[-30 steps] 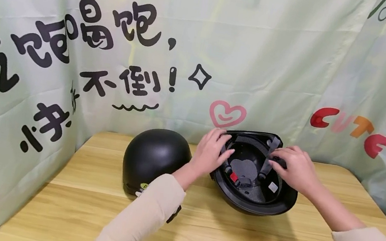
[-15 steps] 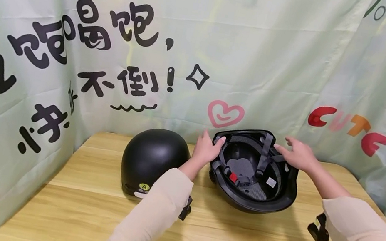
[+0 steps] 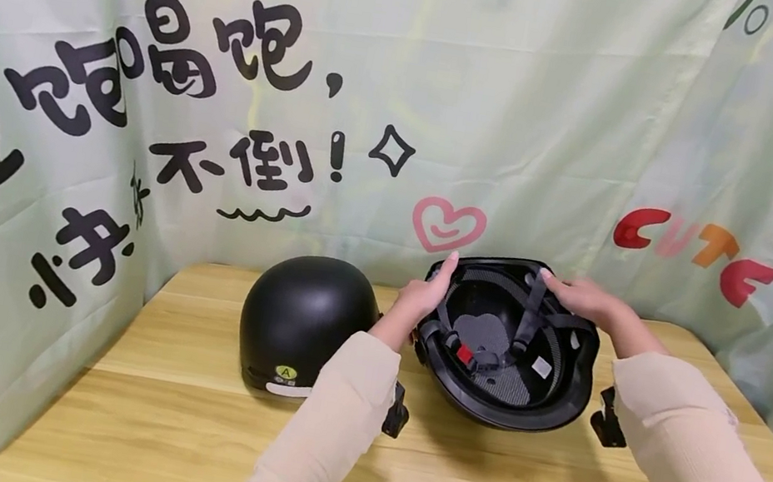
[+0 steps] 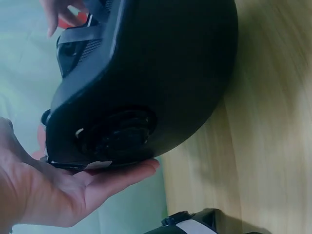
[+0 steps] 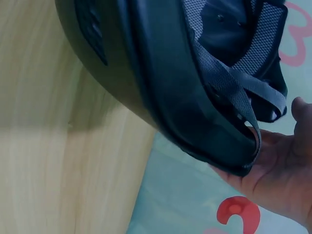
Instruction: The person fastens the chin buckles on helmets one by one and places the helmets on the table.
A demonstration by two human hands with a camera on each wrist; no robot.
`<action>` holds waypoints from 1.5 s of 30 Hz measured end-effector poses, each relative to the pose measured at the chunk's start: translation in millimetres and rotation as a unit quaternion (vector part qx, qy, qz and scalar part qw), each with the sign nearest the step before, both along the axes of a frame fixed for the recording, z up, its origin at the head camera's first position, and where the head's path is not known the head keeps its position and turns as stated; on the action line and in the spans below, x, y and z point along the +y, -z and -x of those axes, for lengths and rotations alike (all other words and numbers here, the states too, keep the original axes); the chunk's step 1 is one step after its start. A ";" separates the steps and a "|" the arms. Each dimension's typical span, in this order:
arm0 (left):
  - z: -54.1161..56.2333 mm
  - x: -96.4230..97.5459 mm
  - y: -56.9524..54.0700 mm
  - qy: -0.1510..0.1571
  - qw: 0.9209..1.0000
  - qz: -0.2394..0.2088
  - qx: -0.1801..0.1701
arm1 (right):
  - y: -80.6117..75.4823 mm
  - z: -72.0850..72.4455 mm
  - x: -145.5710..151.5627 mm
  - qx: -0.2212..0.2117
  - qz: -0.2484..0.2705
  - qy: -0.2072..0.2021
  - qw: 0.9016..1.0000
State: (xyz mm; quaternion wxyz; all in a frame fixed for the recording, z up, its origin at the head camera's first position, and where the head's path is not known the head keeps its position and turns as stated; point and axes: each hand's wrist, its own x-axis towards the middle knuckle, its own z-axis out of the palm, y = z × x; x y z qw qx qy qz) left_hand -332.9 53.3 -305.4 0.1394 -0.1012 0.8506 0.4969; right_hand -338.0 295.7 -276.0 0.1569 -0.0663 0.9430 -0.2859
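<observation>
A black helmet point(image 3: 498, 406) lies upturned on the table, its padded inside and grey chin straps point(image 3: 529, 318) showing, with a red buckle piece point(image 3: 464, 354). My left hand point(image 3: 427, 290) is at its left side, thumb up near the rim; in the left wrist view its fingers point(image 4: 122, 180) lie straight along the shell. At the far right rim is my right hand point(image 3: 586, 298), thumb extended by a strap. In the right wrist view that thumb point(image 5: 298, 109) stands apart from the rim, and the fingers run partly hidden behind it.
A second black helmet point(image 3: 306, 317) sits dome up to the left, with a yellow round sticker point(image 3: 285, 372), close to my left forearm. Behind the wooden table point(image 3: 175, 427) hangs a printed curtain point(image 3: 528, 112). A small black device point(image 3: 609, 419) is on my right wrist.
My hands have left the straps inside the upturned helmet and moved out to its left and right sides. The straps now hang at the rim and inside. The other helmet stays put.
</observation>
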 end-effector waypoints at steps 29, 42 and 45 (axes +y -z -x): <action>-26.0 13.1 -23.8 -0.040 0.989 0.130 0.053 | 4.3 -25.5 -7.7 -0.024 0.081 0.205 0.975; -34.6 19.6 -19.2 -0.075 0.984 0.109 0.118 | 3.8 -44.4 0.6 0.016 0.153 0.281 0.947; -36.9 21.6 -17.9 -0.087 0.980 0.114 0.140 | 6.0 -49.7 -1.7 0.045 0.157 0.305 0.938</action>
